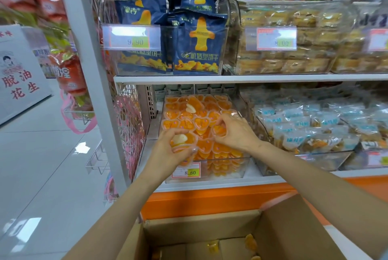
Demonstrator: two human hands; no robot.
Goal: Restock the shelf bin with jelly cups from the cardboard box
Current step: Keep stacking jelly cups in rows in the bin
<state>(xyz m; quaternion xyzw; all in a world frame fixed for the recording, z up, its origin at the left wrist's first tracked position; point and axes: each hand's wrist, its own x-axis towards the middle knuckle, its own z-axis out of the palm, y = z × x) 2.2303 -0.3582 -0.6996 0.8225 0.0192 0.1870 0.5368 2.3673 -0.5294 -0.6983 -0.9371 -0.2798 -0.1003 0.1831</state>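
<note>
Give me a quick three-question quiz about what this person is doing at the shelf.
1. True or false: the cardboard box is full to the brim.
2. The price tag on the shelf bin reads: A 9.90, B 8.60, C 8.00?
3. What does the left hand grip?

Key: 1 false, only a few cups show inside it; 2 B; 3 a jelly cup.
</note>
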